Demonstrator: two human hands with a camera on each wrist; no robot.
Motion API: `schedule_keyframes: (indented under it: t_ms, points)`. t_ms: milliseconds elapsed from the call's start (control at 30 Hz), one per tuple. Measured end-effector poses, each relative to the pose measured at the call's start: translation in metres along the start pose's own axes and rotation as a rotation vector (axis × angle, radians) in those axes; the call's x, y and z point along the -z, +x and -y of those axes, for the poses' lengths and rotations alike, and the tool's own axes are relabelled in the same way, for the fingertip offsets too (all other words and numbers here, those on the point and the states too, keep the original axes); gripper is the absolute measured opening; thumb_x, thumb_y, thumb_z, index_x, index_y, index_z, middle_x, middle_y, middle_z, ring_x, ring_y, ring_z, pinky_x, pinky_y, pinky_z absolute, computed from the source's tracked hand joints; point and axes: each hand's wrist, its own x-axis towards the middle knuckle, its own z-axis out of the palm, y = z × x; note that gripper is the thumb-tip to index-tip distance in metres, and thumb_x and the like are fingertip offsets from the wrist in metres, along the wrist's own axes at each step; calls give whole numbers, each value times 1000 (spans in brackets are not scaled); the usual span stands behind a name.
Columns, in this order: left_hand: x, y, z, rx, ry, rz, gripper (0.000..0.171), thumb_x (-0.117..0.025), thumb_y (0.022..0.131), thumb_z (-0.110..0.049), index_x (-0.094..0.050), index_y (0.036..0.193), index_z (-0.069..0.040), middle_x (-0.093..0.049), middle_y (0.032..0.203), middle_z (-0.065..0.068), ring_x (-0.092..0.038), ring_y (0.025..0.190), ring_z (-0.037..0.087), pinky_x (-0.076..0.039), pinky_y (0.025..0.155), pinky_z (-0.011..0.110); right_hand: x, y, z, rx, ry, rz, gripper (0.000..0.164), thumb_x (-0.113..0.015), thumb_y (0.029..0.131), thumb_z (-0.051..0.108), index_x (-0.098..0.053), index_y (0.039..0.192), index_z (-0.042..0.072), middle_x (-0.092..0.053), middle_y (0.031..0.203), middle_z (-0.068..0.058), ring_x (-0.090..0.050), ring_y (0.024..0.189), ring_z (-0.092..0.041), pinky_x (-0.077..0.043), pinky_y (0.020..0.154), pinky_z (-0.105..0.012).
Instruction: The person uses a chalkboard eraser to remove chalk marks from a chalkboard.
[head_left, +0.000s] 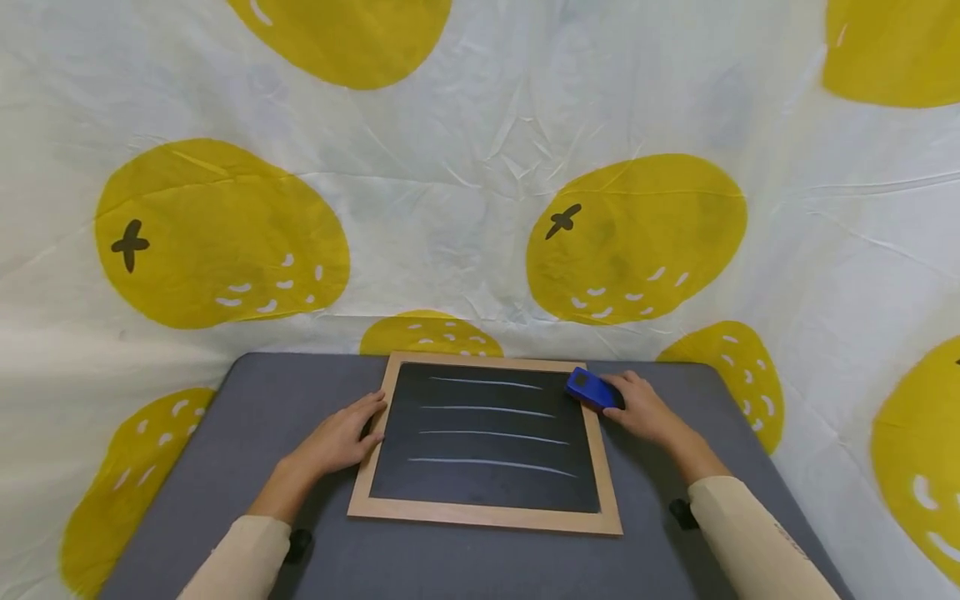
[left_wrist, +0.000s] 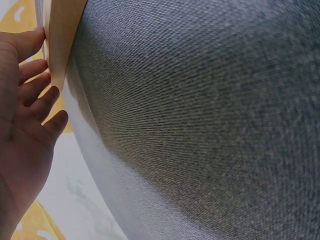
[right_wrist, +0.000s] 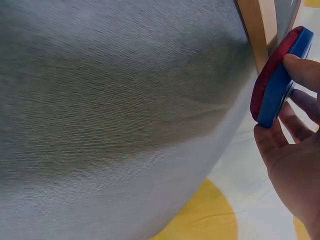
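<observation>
A chalkboard (head_left: 480,487) with a light wooden frame lies on the grey table, bearing several white chalk lines (head_left: 491,437) drawn across it. My left hand (head_left: 341,437) rests against the frame's left side; in the left wrist view its fingertips (left_wrist: 39,35) touch the wooden edge and the fingers are fairly straight. At the board's upper right corner, my right hand (head_left: 641,407) grips a blue chalkboard eraser (head_left: 590,388). The right wrist view shows the eraser's red pad (right_wrist: 272,75) facing the board side, with thumb and fingers pinching the blue body.
The grey cloth-covered table (head_left: 300,383) extends past the board on both sides. Behind it hangs a white curtain (head_left: 450,242) printed with yellow fruit shapes, close to the table's far edge.
</observation>
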Motion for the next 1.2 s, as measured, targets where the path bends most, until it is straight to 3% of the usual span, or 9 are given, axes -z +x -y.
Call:
schedule_keyframes:
  t_ms: [467,700,1200]
  points:
    - [2,2,-2,18,9,21,63,-72,97,-24,-50,150,2,-43,161,19,-43,147,42,-41,114,62,1,29,21,118,-64,77,55,-71,95,9,-54,146,-2,-54,138,-31,-52,126,-50,-43,107,-65]
    - [4,3,-3,6,25,31,62,-72,97,-24,-51,149,2,-44,161,19,-42,148,42,-40,114,62,-3,36,25,130,-81,106,53,-70,95,5,-55,146,-2,-54,140,-29,-52,128,-48,-43,109,-63]
    - [2,2,0,6,39,35,63,-73,97,-25,-51,150,1,-44,161,17,-42,148,41,-39,116,62,-12,45,25,216,-84,80,53,-73,92,2,-58,142,-4,-58,133,-28,-56,122,-47,-45,107,-62]
